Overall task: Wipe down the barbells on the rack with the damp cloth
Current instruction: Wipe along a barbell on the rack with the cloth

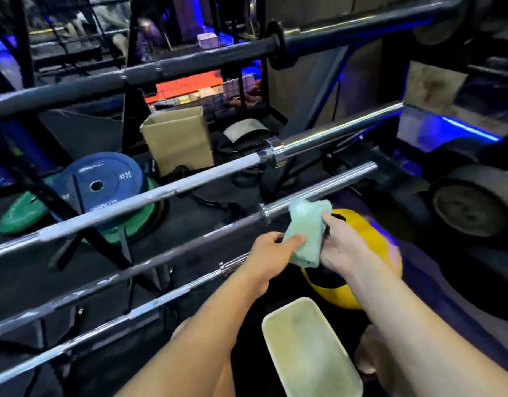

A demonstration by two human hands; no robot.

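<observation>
Left hand point(271, 250): I see it reach forward, pinching cloth point(306, 232).
Right hand point(343, 245): grips cloth too.
Cloth: draped over bar point(327, 187).
Bars: I count five.

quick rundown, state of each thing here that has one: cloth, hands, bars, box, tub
cloth: bunched, held by both hands, top against a bar
left hand: gripping cloth
right hand: gripping cloth
chrome barbell: lying on rack, cloth touching its sleeve
cardboard box: open, upright
pale tub: open, contents unclear
</observation>
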